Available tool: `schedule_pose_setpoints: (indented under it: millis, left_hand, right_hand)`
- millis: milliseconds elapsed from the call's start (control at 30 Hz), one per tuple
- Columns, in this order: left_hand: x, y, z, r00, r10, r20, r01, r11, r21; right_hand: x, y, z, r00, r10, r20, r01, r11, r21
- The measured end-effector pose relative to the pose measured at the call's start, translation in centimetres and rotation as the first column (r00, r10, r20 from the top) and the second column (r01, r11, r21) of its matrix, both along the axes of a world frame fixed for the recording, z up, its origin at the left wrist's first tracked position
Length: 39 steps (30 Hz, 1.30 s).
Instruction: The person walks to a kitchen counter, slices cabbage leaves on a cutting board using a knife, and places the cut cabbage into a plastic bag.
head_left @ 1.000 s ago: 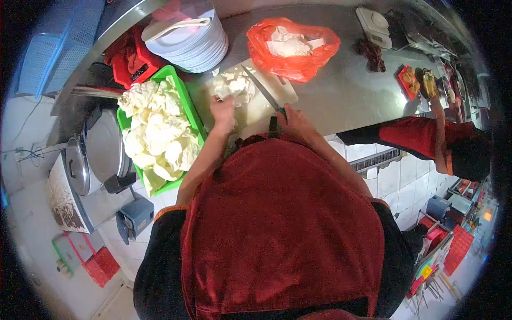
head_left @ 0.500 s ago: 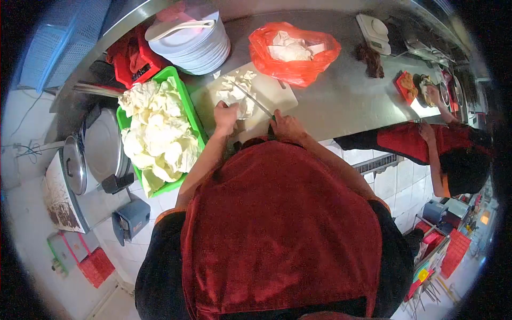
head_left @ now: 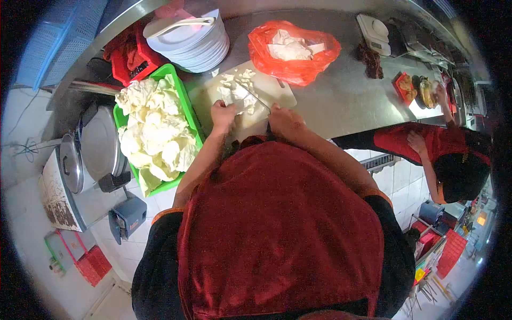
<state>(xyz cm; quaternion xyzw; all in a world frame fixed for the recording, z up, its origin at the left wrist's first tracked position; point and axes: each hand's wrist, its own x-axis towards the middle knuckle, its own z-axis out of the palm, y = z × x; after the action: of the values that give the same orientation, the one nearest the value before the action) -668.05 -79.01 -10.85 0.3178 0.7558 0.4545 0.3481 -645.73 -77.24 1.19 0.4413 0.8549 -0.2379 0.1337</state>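
Pale chopped cabbage [head_left: 247,100] lies over the cream cutting board [head_left: 274,97] on the steel counter. My right hand [head_left: 286,121] is wrapped round the handle of a kitchen knife [head_left: 253,95], whose blade points up and left across the pieces. At the board's left side my left hand [head_left: 223,114] is closed, fingers curled against a piece of cabbage leaf [head_left: 226,96]; its fingertips are partly hidden. Left of that hand, a green crate [head_left: 188,101] is heaped with large loose cabbage leaves [head_left: 156,130].
Behind the board stand stacked white plates [head_left: 200,53] with a pale utensil on top, and an orange plastic bag [head_left: 314,66] with white contents. A kitchen scale [head_left: 374,33] is farther right. A co-worker [head_left: 426,144] handles food at the counter's right end.
The knife blade has shifted slightly and the cabbage pieces lie more spread out. My right hand has turned over the handle. The co-worker's near hand has moved left, onto the apron.
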Motion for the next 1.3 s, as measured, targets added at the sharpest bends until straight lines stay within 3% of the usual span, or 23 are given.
schedule_pose_setpoints:
  millis: [67,133,200,300,367,500,567,600,733,800,867,933,1000,1067,1100,1133,1167,1200,1233,1300]
  left_hand:
    - [-0.9,0.0,-2.2,0.993,-0.055,-0.102,0.048,0.996,-0.069]
    - [-0.2,-0.3,0.9,0.991,-0.063,-0.122,0.051,0.994,-0.101]
    - [0.0,-0.3,1.5,0.986,-0.083,-0.142,0.064,0.99,-0.128]
    - [-0.5,-0.2,-2.0,0.996,-0.048,-0.078,0.046,0.999,-0.028]
    - [-1.0,0.0,-4.2,0.995,-0.059,0.076,0.061,0.998,-0.024]
    - [-1.4,0.6,2.8,0.989,-0.066,0.131,0.079,0.992,-0.097]
    - [-3.1,1.5,6.4,0.965,-0.258,0.035,0.254,0.962,0.102]
    - [-2.7,1.7,10.3,0.905,-0.303,0.299,0.267,0.951,0.156]
    - [-2.5,4.0,16.8,0.831,-0.364,0.421,0.284,0.928,0.242]
    - [-1.1,5.4,18.2,0.787,-0.365,0.497,0.26,0.927,0.27]
    - [0.6,7.4,18.4,0.705,-0.372,0.604,0.218,0.924,0.315]
    - [2.7,9.4,17.0,0.733,-0.339,0.59,0.184,0.934,0.308]
    - [5.0,11.4,15.8,0.758,-0.307,0.575,0.159,0.942,0.294]
    - [7.1,13.3,14.8,0.918,-0.37,0.143,0.317,0.901,0.298]
    - [7.7,14.4,14.1,0.913,-0.386,0.134,0.335,0.895,0.295]
    - [8.4,15.5,13.5,0.898,-0.43,-0.089,0.438,0.859,0.264]
    - [9.3,16.2,13.8,0.834,-0.459,-0.306,0.53,0.82,0.213]
    - [10.3,16.8,14.1,0.781,-0.411,-0.471,0.593,0.725,0.35]
    - [10.8,17.5,14.5,0.77,-0.423,-0.477,0.607,0.715,0.346]
    - [11.6,19.4,15.4,0.508,-0.443,-0.738,0.821,0.509,0.259]
  right_hand:
    - [-0.7,0.2,0.0,0.997,-0.069,0.039,0.07,0.997,-0.027]
    - [-1.2,-0.1,-0.5,0.988,-0.137,0.076,0.141,0.988,-0.061]
    - [-1.2,-0.5,-2.0,0.966,-0.247,-0.072,0.243,0.968,-0.062]
    - [-0.5,-0.6,-6.0,0.99,-0.141,-0.016,0.14,0.989,-0.05]
    - [0.0,-0.1,-6.9,0.985,-0.169,-0.024,0.167,0.984,-0.06]
    - [-0.3,-0.6,-9.6,0.969,-0.201,-0.143,0.208,0.977,0.036]
    - [-0.3,0.1,-9.2,0.972,-0.206,-0.115,0.208,0.978,0.002]
    - [-0.3,0.0,-9.0,0.978,-0.197,-0.068,0.193,0.98,-0.054]
    - [-0.1,0.3,-9.5,0.958,-0.261,-0.12,0.252,0.964,-0.082]
    - [0.4,0.2,-7.4,0.95,-0.285,-0.128,0.262,0.949,-0.173]
    - [0.7,-0.7,-7.6,0.949,-0.296,-0.112,0.283,0.951,-0.12]
    - [1.3,-1.0,-7.2,0.945,-0.313,-0.096,0.306,0.949,-0.074]
    - [2.4,-0.9,-5.7,0.932,-0.332,-0.147,0.306,0.936,-0.174]
    - [3.0,-0.9,-6.0,0.929,-0.314,-0.196,0.289,0.946,-0.148]
    - [3.3,-0.9,-6.2,0.93,-0.285,-0.234,0.264,0.957,-0.119]
    - [3.7,-0.7,-6.3,0.921,-0.303,-0.243,0.281,0.952,-0.12]
    - [4.0,-0.4,-6.3,0.929,-0.279,-0.243,0.253,0.958,-0.132]
    - [4.3,-0.2,-6.4,0.936,-0.253,-0.243,0.223,0.964,-0.143]
    - [4.4,-0.2,-6.4,0.93,-0.268,-0.251,0.238,0.96,-0.145]
    - [4.6,-0.2,-6.2,0.917,-0.284,-0.281,0.235,0.952,-0.196]
